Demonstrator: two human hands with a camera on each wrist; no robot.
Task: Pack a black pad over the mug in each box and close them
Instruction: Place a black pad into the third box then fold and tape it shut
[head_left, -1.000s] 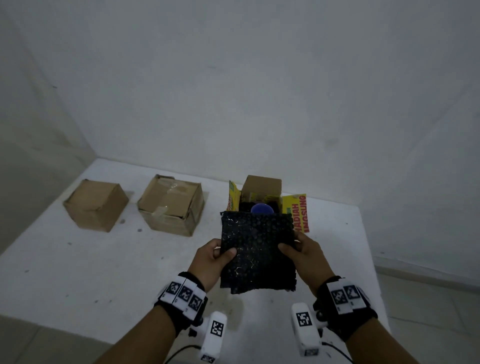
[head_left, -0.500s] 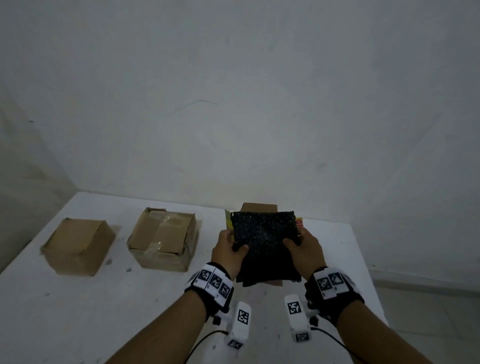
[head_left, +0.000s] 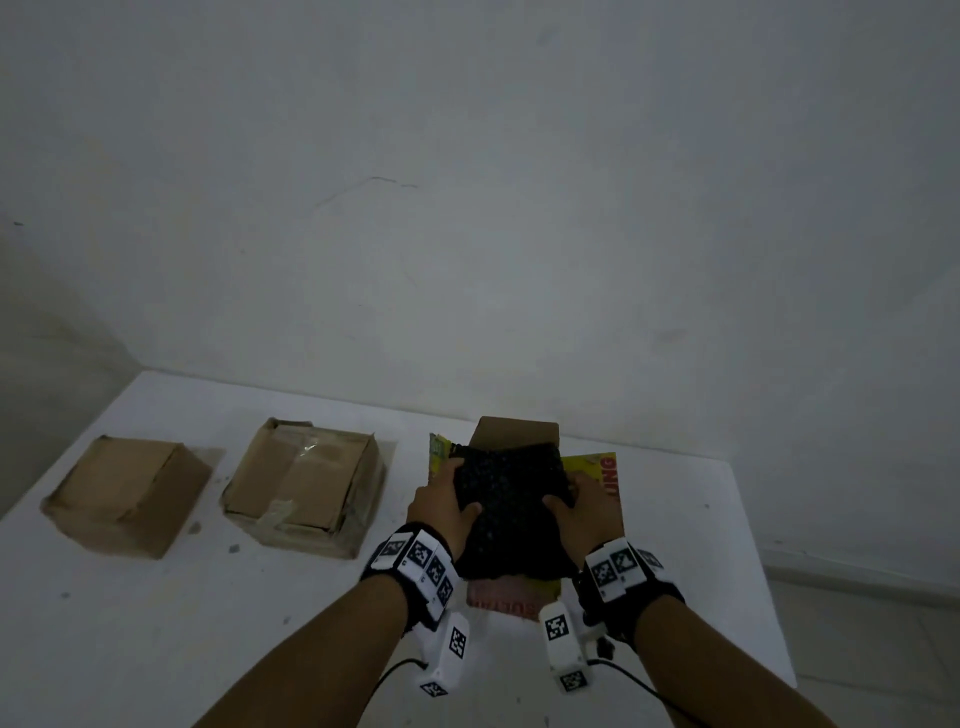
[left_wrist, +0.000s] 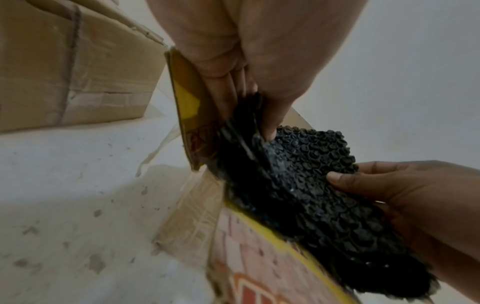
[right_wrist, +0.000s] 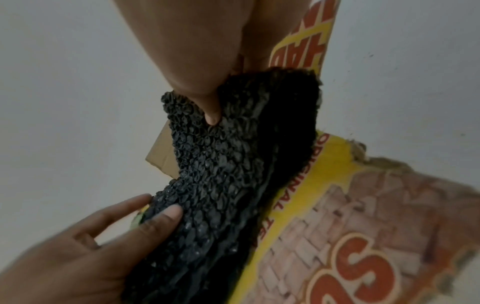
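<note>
Hands (head_left: 514, 512) low over open box (head_left: 517, 431), left hand (head_left: 439, 506) and right hand (head_left: 584, 512) pinching black pad (head_left: 511, 499) edges

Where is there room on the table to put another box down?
Bare white tabletop lies in front of the two closed brown cardboard boxes, and a strip right of the open yellow printed box. It is crowded there, where both hands hold the black bubble pad.
</note>
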